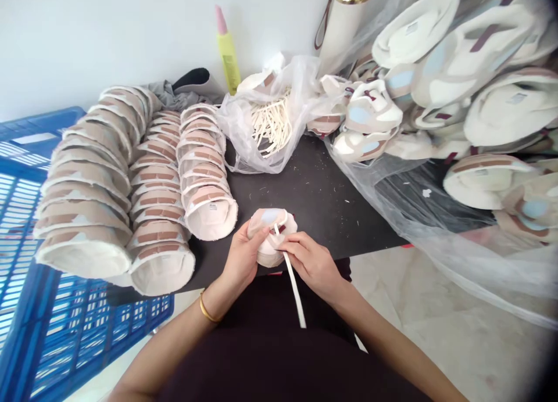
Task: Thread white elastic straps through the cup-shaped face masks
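A small shoe upper [267, 218], beige and white with a light blue patch, is held over the front edge of the black table. My left hand [244, 252] grips its left side, thumb on top. At its right side, the fingers of my right hand [311, 262] are pinched together at the white lace [293, 286]. The lace passes through the upper near its opening, and its long end hangs down over my dark clothing. What lies under my fingertips is partly hidden.
Nested rows of uppers [85, 251] stand at the left beside a blue crate [43, 309]. A plastic bag [235, 152] of laces [272, 123] sits behind. At the right, uppers [471, 71] pile on plastic sheeting. A yellow bottle [229, 59] and a white flask [344, 24] stand by the wall.
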`<move>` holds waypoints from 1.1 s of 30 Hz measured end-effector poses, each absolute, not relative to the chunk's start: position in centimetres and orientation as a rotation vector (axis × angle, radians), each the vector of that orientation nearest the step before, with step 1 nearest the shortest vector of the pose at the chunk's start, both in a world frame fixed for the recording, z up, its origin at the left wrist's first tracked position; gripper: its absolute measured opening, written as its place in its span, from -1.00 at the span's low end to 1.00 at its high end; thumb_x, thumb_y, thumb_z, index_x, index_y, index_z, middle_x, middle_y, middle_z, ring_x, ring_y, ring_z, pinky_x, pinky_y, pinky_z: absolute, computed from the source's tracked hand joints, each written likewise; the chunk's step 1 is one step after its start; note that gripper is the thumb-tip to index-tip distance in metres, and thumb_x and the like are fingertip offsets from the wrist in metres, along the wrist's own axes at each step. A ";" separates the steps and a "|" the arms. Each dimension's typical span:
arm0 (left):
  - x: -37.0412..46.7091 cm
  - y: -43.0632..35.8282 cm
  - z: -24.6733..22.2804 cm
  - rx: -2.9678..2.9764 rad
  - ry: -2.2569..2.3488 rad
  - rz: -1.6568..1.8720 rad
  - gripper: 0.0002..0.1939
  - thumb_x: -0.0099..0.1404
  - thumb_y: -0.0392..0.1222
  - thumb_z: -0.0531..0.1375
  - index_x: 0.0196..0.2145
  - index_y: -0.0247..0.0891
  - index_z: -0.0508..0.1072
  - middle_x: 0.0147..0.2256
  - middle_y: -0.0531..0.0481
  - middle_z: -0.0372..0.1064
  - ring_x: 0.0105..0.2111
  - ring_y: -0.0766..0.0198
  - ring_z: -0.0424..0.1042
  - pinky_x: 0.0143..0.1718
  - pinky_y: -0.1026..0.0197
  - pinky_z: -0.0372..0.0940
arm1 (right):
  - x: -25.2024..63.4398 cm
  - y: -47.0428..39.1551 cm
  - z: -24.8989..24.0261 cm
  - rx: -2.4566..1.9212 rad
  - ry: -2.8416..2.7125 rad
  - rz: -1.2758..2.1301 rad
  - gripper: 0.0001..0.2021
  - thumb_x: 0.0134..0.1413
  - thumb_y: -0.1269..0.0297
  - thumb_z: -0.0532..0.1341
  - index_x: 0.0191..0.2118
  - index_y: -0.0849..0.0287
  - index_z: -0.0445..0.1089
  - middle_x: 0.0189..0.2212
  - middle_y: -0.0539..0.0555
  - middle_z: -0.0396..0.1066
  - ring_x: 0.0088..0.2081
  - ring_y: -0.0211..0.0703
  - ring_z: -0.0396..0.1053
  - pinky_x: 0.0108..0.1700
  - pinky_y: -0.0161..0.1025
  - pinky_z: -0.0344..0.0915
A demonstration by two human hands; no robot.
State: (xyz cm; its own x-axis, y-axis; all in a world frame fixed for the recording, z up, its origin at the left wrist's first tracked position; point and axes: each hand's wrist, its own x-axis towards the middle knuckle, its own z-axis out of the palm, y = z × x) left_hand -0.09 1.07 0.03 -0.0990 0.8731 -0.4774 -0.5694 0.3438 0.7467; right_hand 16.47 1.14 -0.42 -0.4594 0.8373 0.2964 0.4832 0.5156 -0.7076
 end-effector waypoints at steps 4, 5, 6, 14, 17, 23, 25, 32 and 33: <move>-0.1 1.1 0.2 0.362 1.144 1.255 -0.58 0.06 -0.14 0.43 -0.12 -0.29 0.51 -0.26 -0.01 0.55 -0.29 0.26 0.51 -0.19 0.24 0.36 | 16.7 0.8 -0.1 -1.077 -2.145 0.767 -0.77 0.38 0.35 0.04 -0.11 0.10 0.46 -0.15 0.07 0.50 -0.23 -0.24 0.48 -0.20 -0.30 0.46; -0.1 1.1 0.2 0.360 1.149 1.259 -0.58 0.06 -0.14 0.43 -0.12 -0.29 0.51 -0.26 -0.01 0.55 -0.29 0.27 0.51 -0.19 0.24 0.35 | 16.8 0.8 0.0 -1.071 -2.156 0.775 -0.77 0.38 0.35 0.04 -0.11 0.10 0.45 -0.13 0.07 0.49 -0.21 -0.24 0.49 -0.19 -0.30 0.47; -0.1 1.1 0.2 0.361 1.151 1.262 -0.58 0.06 -0.14 0.43 -0.12 -0.29 0.51 -0.26 -0.01 0.55 -0.29 0.27 0.51 -0.19 0.24 0.35 | 16.9 0.7 0.1 -1.064 -2.169 0.779 -0.77 0.38 0.36 0.04 -0.10 0.10 0.45 -0.12 0.07 0.49 -0.20 -0.23 0.49 -0.18 -0.30 0.47; 0.1 1.0 0.3 0.393 1.141 1.264 -0.64 0.10 -0.16 0.41 -0.14 -0.28 0.52 -0.25 -0.01 0.55 -0.28 0.28 0.50 -0.17 0.26 0.36 | 16.8 0.6 0.8 -1.045 -2.108 0.841 -0.81 0.31 0.42 0.10 -0.17 0.13 0.47 -0.17 0.08 0.46 -0.26 -0.23 0.47 -0.25 -0.30 0.44; 0.2 0.9 0.2 0.434 1.160 1.261 -0.69 0.12 -0.16 0.40 -0.17 -0.29 0.53 -0.28 -0.01 0.55 -0.30 0.29 0.49 -0.19 0.26 0.35 | 16.7 0.6 2.0 -1.028 -1.905 0.969 -0.86 0.28 0.39 0.17 -0.20 0.12 0.49 -0.22 0.06 0.43 -0.37 -0.29 0.40 -0.34 -0.33 0.39; 0.1 0.8 0.4 0.489 1.134 1.235 -0.63 0.15 -0.13 0.39 -0.10 -0.28 0.52 -0.25 -0.02 0.54 -0.26 0.24 0.49 -0.15 0.23 0.34 | 16.9 0.9 5.3 -1.121 -1.670 1.198 -0.89 0.25 0.27 0.23 -0.26 0.09 0.51 -0.26 0.03 0.51 -0.43 -0.28 0.36 -0.40 -0.32 0.32; 0.0 0.7 0.6 0.481 1.111 1.228 -0.63 0.15 -0.12 0.38 -0.10 -0.29 0.52 -0.30 -0.01 0.52 -0.30 0.24 0.47 -0.19 0.24 0.33 | 16.7 1.1 5.6 -1.174 -1.627 1.257 -0.87 0.26 0.22 0.22 -0.29 0.08 0.50 -0.37 -0.02 0.50 -0.46 -0.29 0.33 -0.41 -0.32 0.31; -0.1 0.1 1.1 0.398 1.067 1.256 -0.68 0.11 -0.16 0.37 -0.17 -0.30 0.53 -0.34 0.00 0.49 -0.36 0.27 0.43 -0.27 0.28 0.30 | 15.7 1.6 2.8 -1.386 -1.795 1.184 -0.82 0.24 0.18 0.23 -0.32 0.12 0.50 -0.40 0.01 0.35 -0.43 -0.27 0.30 -0.43 -0.30 0.22; -0.1 0.1 1.0 0.415 1.063 1.256 -0.67 0.11 -0.16 0.37 -0.15 -0.30 0.53 -0.34 0.00 0.49 -0.35 0.27 0.43 -0.26 0.28 0.30 | 15.7 1.6 2.5 -1.403 -1.791 1.181 -0.82 0.24 0.18 0.22 -0.33 0.13 0.49 -0.39 0.01 0.34 -0.44 -0.27 0.30 -0.43 -0.30 0.21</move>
